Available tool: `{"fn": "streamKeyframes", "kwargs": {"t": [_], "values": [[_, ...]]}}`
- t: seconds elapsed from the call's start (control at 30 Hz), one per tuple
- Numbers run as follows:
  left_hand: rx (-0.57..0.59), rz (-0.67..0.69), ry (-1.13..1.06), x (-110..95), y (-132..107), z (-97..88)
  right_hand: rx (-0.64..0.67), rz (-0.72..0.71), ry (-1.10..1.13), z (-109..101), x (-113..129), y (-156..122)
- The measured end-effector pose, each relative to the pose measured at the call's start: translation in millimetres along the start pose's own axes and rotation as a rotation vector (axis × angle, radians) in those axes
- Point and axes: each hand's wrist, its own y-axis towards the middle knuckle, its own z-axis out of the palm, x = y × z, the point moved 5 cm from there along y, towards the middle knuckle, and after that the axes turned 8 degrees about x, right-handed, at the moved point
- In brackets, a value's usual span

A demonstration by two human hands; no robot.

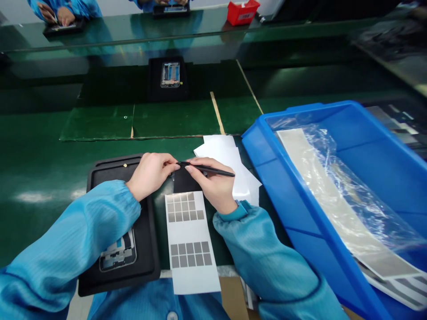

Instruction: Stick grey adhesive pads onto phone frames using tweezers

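My right hand (213, 186) is closed on black tweezers (208, 169), their tip pointing left to my left hand's fingertips. My left hand (151, 174) is pinched at that tip, over the top edge of a black tray (147, 249); what it pinches is too small to make out. The tray holds a phone frame (118, 255), partly hidden by my left sleeve. A white sheet (190, 240) with two blocks of grey square stickers lies between my forearms.
A blue bin (333, 195) with long sheets in clear plastic stands at the right. White backing sheets (230, 155) lie beside it. Another black tray with a phone frame (170, 75) sits further on the green belt. A red box (242, 12) and other people's hands (63, 18) are at the back.
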Motion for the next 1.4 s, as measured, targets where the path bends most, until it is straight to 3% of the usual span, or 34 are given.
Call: {"fn": "streamKeyframes", "kwargs": {"t": [0.47, 0.73, 0.83, 0.93, 1.03, 1.1, 1.23, 1.4], "values": [[0.004, -0.003, -0.006, 1, 1, -0.2, -0.007, 0.030, 0.032, 1, -1, 1], [-0.036, 0.027, 0.175, -3, 1, 0.2, -0.112, 0.138, 0.063, -4, -1, 5], [-0.050, 0.018, 0.303, -4, -13, -16.8, -0.073, 0.177, 0.086, -5, 1, 7], [-0.100, 0.030, 0.384, 4, -46, -49.0, 0.000, 0.216, 0.117, -1, 9, 4], [-0.142, 0.046, 0.392, 24, -93, -76.3, 0.119, 0.306, 0.122, 16, 25, 0], [-0.179, 0.045, 0.395, 41, -124, -83.9, 0.234, 0.353, 0.103, 36, 38, -2], [-0.231, 0.074, 0.369, 75, -167, -71.9, 0.432, 0.420, 0.111, 90, 59, -7], [-0.329, 0.111, 0.272, 96, -184, -46.6, 0.478, 0.454, 0.136, 141, 57, -10]]}}
